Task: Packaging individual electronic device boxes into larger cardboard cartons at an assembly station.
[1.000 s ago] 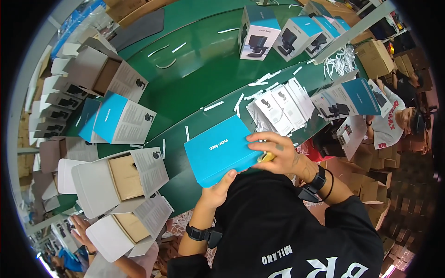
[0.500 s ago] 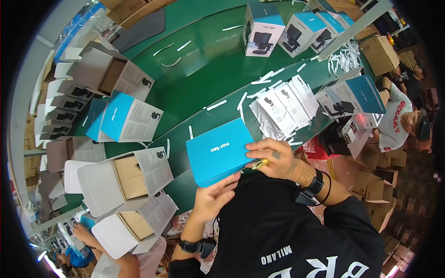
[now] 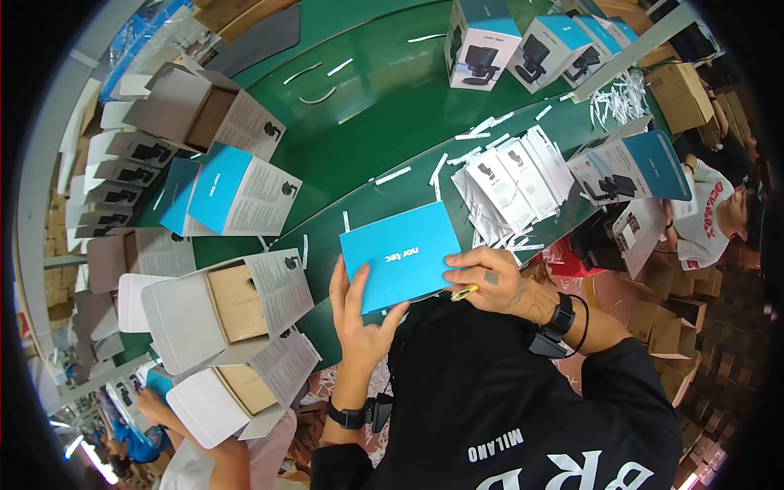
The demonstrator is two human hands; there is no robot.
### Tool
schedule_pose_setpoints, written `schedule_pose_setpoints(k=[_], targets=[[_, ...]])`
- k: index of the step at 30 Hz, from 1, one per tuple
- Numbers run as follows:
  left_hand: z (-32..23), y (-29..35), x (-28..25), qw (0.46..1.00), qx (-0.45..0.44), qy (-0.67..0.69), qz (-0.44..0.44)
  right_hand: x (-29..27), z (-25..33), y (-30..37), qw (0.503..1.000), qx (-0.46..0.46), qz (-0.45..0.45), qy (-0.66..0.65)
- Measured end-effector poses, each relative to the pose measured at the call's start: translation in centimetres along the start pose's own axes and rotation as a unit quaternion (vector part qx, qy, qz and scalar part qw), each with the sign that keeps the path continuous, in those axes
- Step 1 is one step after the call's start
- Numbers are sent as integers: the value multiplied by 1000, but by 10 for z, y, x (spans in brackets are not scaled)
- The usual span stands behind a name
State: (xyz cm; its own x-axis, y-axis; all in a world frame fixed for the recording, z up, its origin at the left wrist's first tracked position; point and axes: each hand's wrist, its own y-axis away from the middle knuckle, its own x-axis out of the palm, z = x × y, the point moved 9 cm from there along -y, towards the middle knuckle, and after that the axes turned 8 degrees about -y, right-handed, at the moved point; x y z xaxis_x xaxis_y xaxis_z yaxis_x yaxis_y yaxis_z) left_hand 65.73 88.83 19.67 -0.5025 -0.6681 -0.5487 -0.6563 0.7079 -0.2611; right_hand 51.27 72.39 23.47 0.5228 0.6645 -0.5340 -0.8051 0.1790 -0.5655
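A closed carton with a bright blue top (image 3: 404, 265) is in front of my chest, just above the green bench. My left hand (image 3: 359, 318) grips its left and near side, with fingers over the blue face and the thumb along the near edge. My right hand (image 3: 494, 282) pinches the carton's right end between its fingers. Tucked in that same hand is a small yellow tool (image 3: 464, 292); its exact kind is too covered to tell. A pile of white printed leaflets (image 3: 510, 184) lies beyond my right hand.
Open cartons (image 3: 237, 302) with cardboard inserts stand at left, near blue-topped cartons (image 3: 245, 196). Finished-looking cartons (image 3: 482, 49) line the far right, by a metal post (image 3: 633, 49). Paper strips (image 3: 392, 175) litter the green bench (image 3: 351, 122). Other people work at right (image 3: 702, 212) and lower left (image 3: 200, 441).
My left hand has moved from under the carton's near edge up onto its blue face. The carton has tipped so its top shows more squarely. The right hand keeps its hold.
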Motion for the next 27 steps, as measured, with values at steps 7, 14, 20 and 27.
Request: schedule_pose_setpoints(k=[7, 14, 20, 27], targets=[[21, 15, 2, 998, -6, 43, 55, 9, 4, 5, 1000, -5, 11, -18], [37, 24, 1, 983, -25, 166, 77, 14, 7, 8, 1000, -19, 14, -19], [29, 13, -7, 989, 39, 96, 102, 18, 7, 7, 999, -33, 21, 5], [9, 18, -6, 994, 86, -65, 26, 21, 2, 11, 997, -74, 30, 14]])
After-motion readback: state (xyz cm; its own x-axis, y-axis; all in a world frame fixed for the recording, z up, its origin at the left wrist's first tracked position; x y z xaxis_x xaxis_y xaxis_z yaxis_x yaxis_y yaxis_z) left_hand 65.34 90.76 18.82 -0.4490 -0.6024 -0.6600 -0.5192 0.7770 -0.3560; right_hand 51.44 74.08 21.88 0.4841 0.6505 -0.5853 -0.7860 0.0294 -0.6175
